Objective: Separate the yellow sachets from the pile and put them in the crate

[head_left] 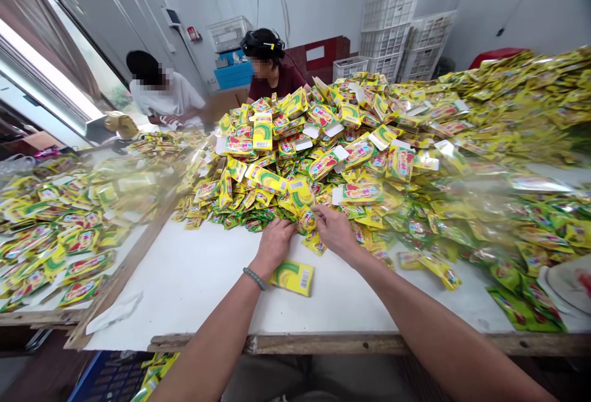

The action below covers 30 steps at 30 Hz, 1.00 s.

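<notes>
My left hand (276,243), with a bead bracelet on its wrist, rests at the front foot of a heap of packets. Its fingers are curled against green sachets (253,221), and their tips are partly hidden. My right hand (336,229) is closed, thumb and fingers pinching near the lower corner of a yellow box (299,190) with a barcode. A yellow sachet (306,218) lies between the two hands. Beside my left wrist, another yellow-green box (293,277) lies flat on the white table (194,279).
Printed boxes (323,116) top the heap. More sachets (521,100) spread right, and a second pile (55,229) lies beyond a wooden strip (124,254). Two people (277,79) work across the table. White crates (388,14) are stacked behind. A blue basket (106,371) sits below the edge.
</notes>
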{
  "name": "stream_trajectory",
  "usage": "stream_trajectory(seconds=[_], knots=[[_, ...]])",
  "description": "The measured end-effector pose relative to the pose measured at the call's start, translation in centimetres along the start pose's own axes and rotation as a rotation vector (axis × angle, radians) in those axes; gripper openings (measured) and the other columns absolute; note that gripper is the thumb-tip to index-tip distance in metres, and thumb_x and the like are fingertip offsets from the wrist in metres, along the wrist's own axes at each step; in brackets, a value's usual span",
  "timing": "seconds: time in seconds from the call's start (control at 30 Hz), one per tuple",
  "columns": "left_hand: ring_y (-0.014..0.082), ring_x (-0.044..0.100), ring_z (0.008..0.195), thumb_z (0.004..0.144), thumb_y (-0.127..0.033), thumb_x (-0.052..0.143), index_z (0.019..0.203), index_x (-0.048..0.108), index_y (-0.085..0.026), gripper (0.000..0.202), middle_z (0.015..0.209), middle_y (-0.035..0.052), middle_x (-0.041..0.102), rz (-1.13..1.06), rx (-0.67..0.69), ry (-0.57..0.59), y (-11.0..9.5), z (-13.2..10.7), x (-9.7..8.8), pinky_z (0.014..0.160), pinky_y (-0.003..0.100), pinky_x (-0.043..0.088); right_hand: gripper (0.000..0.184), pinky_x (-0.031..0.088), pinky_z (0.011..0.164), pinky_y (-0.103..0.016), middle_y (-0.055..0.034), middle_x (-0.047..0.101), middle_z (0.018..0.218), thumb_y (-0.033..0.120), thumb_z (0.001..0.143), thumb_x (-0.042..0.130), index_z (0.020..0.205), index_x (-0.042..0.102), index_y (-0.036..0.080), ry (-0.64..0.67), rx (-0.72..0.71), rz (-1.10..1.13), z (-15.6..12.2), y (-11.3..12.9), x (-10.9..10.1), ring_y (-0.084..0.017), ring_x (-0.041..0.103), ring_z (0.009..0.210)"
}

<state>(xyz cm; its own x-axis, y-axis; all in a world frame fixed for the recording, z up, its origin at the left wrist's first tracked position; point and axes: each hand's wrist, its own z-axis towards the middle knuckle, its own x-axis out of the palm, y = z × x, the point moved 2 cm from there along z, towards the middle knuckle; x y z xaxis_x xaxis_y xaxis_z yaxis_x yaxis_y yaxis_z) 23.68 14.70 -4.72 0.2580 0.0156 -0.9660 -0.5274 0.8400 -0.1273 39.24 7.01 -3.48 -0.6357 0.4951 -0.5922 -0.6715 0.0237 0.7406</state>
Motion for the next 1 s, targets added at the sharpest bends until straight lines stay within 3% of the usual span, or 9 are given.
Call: stream_trajectory(seconds=[0.1,0.2,0.4,0.53,0.6,0.7,0.77,0.9,1.0], knots=[[0.0249,0.055,0.105,0.087,-0.012,0.046,0.112,0.064,-0.016,0.031,0.112,0.0103,0.067,-0.024,0.045,0.000,-0.2,0.0,-0.1,0.090,0.039,0.046,0.028,0.053,0.072,-0.030,-0.0039,0.073,0.085,0.015,0.082,0.048,0.104,0.064,0.020,-0.048,0.086,0.223,0.3,-1.0,-0.3,-0.019,0.068,0.078],[0.0270,0.056,0.107,0.076,-0.012,0.055,0.111,0.063,-0.014,0.036,0.112,0.0125,0.066,-0.075,0.050,0.068,-0.7,0.3,-0.2,0.094,0.041,0.046,0.026,0.054,0.070,-0.031,-0.0042,0.072,0.085,0.018,0.080,0.048,0.102,0.063,0.020,-0.051,0.134,0.309,0.4,-1.6,-0.5,-0.019,0.068,0.078],[0.0256,0.064,0.091,0.075,-0.004,0.047,0.093,0.070,-0.016,0.032,0.088,0.0115,0.071,-0.143,-0.077,0.053,-0.9,0.5,-0.2,0.087,0.039,0.049,0.024,0.055,0.067,-0.031,-0.0044,0.071,0.084,0.023,0.078,0.052,0.099,0.063,0.020,-0.063,0.221,0.437,0.4,-1.5,-0.5,-0.020,0.067,0.078],[0.0225,0.068,0.084,0.075,-0.008,0.051,0.096,0.072,-0.017,0.031,0.090,0.0087,0.075,-0.234,-0.210,-0.008,0.0,-0.4,-1.2,0.081,0.035,0.053,0.021,0.054,0.061,-0.029,-0.0039,0.070,0.082,0.026,0.075,0.056,0.094,0.063,0.019,-0.086,0.305,0.610,0.7,-1.2,-1.3,-0.019,0.066,0.076],[0.0206,0.069,0.078,0.074,-0.012,0.054,0.100,0.071,-0.016,0.031,0.088,0.0068,0.075,-0.469,-0.348,-0.042,0.6,-1.1,-2.0,0.073,0.032,0.056,0.022,0.054,0.059,-0.027,-0.0027,0.068,0.078,0.028,0.072,0.061,0.092,0.063,0.018,-0.110,0.360,0.712,0.8,-0.9,-2.0,-0.017,0.065,0.072],[0.0195,0.070,0.069,0.065,-0.018,0.067,0.102,0.067,-0.013,0.037,0.078,0.0040,0.074,-1.144,-0.660,-0.120,1.1,-2.0,-2.8,0.062,0.029,0.057,0.031,0.055,0.062,-0.027,-0.0002,0.066,0.076,0.033,0.067,0.069,0.094,0.063,0.018,-0.116,0.387,0.889,0.7,0.0,-2.8,-0.014,0.063,0.070],[0.0181,0.069,0.062,0.057,-0.018,0.074,0.105,0.062,-0.013,0.050,0.072,0.0014,0.072,-1.474,-0.792,-0.172,0.7,-2.2,-3.1,0.057,0.027,0.056,0.037,0.057,0.063,-0.027,0.0010,0.065,0.076,0.035,0.066,0.073,0.097,0.063,0.019,-0.072,0.363,0.982,0.3,1.0,-2.7,-0.013,0.062,0.070],[0.0161,0.069,0.059,0.053,-0.015,0.079,0.106,0.059,-0.014,0.057,0.070,-0.0012,0.070,-1.689,-0.743,-0.188,-0.7,-1.9,-3.6,0.057,0.025,0.056,0.035,0.058,0.060,-0.027,0.0019,0.062,0.073,0.036,0.067,0.073,0.096,0.062,0.019,0.027,0.321,0.976,-0.7,2.4,-1.3,-0.013,0.062,0.068],[0.0164,0.069,0.064,0.055,-0.017,0.079,0.105,0.059,-0.015,0.054,0.072,-0.0013,0.070,-1.723,-0.667,-0.199,-1.4,-1.7,-3.6,0.061,0.026,0.056,0.029,0.059,0.060,-0.028,-0.0004,0.064,0.077,0.034,0.071,0.069,0.095,0.061,0.019,0.008,0.321,0.889,-1.2,2.7,-0.5,-0.016,0.065,0.073]])
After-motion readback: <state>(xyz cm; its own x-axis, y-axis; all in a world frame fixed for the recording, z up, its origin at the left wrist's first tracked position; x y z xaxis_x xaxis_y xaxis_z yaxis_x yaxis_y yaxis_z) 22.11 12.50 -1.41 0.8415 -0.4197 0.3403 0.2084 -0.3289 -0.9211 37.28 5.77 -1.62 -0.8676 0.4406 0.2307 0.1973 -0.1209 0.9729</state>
